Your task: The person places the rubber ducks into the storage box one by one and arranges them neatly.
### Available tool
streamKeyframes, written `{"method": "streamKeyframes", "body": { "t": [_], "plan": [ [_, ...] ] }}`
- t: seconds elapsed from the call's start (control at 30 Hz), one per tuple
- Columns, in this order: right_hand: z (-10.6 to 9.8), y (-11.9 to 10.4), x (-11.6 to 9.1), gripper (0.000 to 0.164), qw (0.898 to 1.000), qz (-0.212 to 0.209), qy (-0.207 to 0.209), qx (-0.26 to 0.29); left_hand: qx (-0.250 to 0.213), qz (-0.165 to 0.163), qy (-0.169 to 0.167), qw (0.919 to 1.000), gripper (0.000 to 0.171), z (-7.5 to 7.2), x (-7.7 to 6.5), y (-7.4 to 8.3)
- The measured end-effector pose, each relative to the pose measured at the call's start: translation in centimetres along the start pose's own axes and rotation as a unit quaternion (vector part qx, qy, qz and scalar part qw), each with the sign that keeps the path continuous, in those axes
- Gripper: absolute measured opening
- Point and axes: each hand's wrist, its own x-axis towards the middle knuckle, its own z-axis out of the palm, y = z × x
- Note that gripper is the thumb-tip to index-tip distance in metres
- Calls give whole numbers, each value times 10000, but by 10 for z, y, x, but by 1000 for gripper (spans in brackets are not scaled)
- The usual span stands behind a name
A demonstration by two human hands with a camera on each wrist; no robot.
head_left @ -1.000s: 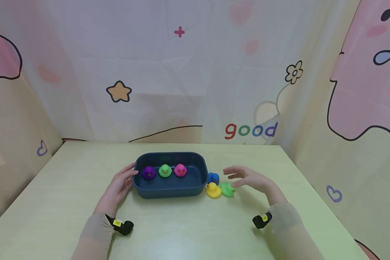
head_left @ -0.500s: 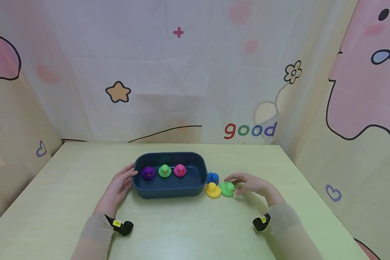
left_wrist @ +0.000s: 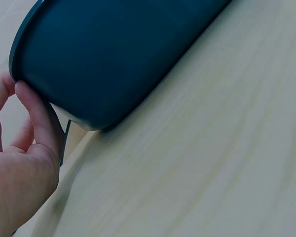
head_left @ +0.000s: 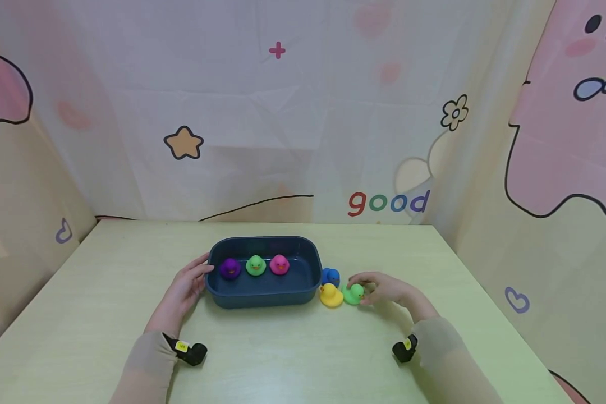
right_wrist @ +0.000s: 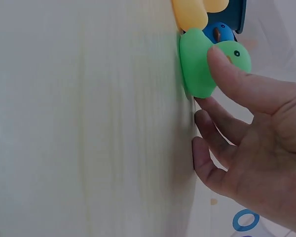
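My left hand (head_left: 188,285) holds the left end of a dark blue rectangular tub (head_left: 265,300), thumb and fingers at its rim, as the left wrist view also shows. Inside stand a purple rubber duck (head_left: 230,269), a green one and a pink duck (head_left: 280,265) in a row. Right of the tub, my right hand (head_left: 390,289) has its thumb and fingers around a second green rubber duck (right_wrist: 197,64) on the table. In the right wrist view the thumb overlaps the duck's head; the other fingers curl near the tabletop, partly hidden.
Against the tub's right end are a yellow duck (head_left: 331,296) and a blue duck (head_left: 330,276), close beside the green one. The pale wooden table (head_left: 272,359) ends at a printed cloth backdrop (head_left: 283,112) behind and at both sides.
My right hand has come down and slightly left, its fingers closing around the green duck outside the tub. My left hand and the tub have stayed in place.
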Motion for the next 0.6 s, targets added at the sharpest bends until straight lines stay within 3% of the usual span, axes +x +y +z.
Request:
{"method": "streamKeyframes", "body": {
  "t": [0.27,0.6],
  "plan": [
    [1,1,-1,38,9993,75,374,26,-15,-56,13,10000,26,0,1,0],
    [-3,4,-5,40,9914,-4,597,1167,-148,-60,7,9999,30,0,2,1]
  ]
}}
